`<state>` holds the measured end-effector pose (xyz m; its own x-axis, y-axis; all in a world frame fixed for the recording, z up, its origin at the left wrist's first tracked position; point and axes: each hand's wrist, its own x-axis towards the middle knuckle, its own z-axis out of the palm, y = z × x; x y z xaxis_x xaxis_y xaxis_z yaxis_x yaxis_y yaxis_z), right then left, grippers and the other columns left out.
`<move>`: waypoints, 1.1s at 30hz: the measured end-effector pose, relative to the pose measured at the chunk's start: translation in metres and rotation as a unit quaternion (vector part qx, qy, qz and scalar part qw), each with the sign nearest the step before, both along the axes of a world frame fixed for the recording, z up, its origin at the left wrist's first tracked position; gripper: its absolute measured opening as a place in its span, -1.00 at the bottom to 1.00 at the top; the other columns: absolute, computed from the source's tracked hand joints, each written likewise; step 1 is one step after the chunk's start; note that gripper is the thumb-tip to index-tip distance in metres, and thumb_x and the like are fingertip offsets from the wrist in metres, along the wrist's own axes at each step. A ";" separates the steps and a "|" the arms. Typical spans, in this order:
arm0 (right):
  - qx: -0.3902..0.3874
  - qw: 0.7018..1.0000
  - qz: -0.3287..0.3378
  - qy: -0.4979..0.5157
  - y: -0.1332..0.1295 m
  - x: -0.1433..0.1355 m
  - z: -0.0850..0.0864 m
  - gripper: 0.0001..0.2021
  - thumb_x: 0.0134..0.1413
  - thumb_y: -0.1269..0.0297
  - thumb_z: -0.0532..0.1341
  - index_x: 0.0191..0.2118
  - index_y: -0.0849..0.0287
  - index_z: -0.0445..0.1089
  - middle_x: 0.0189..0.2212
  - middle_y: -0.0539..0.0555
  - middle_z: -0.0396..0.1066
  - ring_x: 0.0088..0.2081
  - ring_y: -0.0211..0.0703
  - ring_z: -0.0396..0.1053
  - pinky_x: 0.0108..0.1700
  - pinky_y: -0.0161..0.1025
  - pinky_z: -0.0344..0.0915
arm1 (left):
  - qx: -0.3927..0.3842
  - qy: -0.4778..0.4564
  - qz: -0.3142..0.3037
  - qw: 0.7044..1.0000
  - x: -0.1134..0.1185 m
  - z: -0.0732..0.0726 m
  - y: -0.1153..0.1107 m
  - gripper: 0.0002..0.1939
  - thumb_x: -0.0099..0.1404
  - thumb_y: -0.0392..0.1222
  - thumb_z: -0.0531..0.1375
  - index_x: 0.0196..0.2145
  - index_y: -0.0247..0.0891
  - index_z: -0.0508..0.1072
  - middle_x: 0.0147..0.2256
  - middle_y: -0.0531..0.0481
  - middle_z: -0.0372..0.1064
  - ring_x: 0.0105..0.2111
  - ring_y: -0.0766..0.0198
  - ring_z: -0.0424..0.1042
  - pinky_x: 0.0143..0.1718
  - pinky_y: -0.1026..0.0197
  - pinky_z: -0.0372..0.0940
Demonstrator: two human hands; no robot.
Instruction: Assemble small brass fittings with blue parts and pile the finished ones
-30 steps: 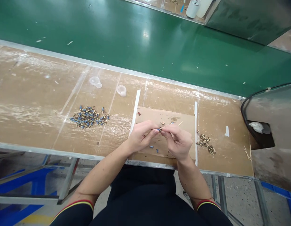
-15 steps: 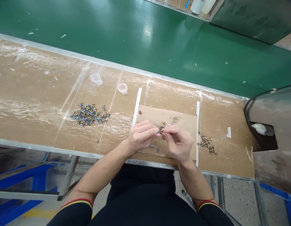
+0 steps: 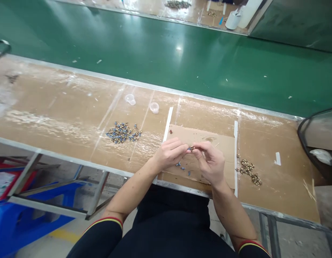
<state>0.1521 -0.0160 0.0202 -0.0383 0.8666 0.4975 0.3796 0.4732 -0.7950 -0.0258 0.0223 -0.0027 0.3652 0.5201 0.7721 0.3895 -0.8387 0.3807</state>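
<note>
Nearest, blue bits [image 3: 183, 168] lie on the card [image 3: 228, 157], in easy reach. Over it, the left hand [image 3: 171, 154] and right hand [image 3: 212, 163] pinch a tiny part [image 3: 191, 148] from opposite sides, fingers closed on it, perhaps to steady it. Beyond, clear cups [image 3: 154, 108] sit out of the way.

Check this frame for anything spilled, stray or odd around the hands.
A brownish stain on the cardboard sheet, beyond the right hand, looks like a small spill. Pale scraps litter the green surface, and a reddish piece sits apart from the blue pieces.
</note>
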 end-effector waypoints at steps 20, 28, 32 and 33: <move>0.077 0.987 -0.050 -0.129 0.018 0.078 0.045 -0.90 0.30 0.33 0.25 -0.22 0.04 0.54 -0.39 0.00 0.53 -0.40 -0.23 0.43 -0.38 -0.22 0.37 | -0.115 0.167 0.096 0.975 -0.078 0.017 -0.053 -0.85 0.43 -0.25 0.20 -0.35 -0.22 0.46 -0.47 0.04 0.44 -0.48 0.30 0.41 -0.45 0.24 0.29; -0.056 0.968 0.052 -0.240 0.032 0.085 -0.001 -0.78 0.39 0.22 0.15 -0.04 0.13 0.50 -0.12 0.17 0.52 -0.12 -0.03 0.50 -0.10 -0.07 0.46 | -0.176 0.297 -0.036 0.938 -0.039 0.005 -0.046 -0.70 0.48 -0.36 0.06 0.04 -0.22 0.50 -0.07 -0.14 0.53 -0.14 0.16 0.55 -0.14 0.15 0.48; -0.090 0.954 0.075 -0.276 0.031 0.083 -0.005 -0.75 0.41 0.21 0.12 -0.01 0.18 0.49 -0.10 0.22 0.53 -0.06 0.04 0.49 -0.03 -0.01 0.43 | -0.132 0.346 -0.084 0.925 -0.042 0.010 -0.036 -0.66 0.43 -0.47 0.05 -0.05 -0.20 0.54 -0.07 -0.15 0.52 -0.18 0.16 0.53 -0.20 0.13 0.46; -0.096 0.952 0.080 -0.280 0.030 0.082 -0.005 -0.74 0.41 0.21 0.12 -0.01 0.19 0.50 -0.09 0.22 0.53 -0.05 0.05 0.48 -0.02 -0.01 0.43 | -0.133 0.356 -0.091 0.921 -0.042 0.012 -0.034 -0.68 0.43 -0.47 0.05 -0.06 -0.22 0.53 -0.08 -0.15 0.52 -0.19 0.15 0.52 -0.21 0.13 0.46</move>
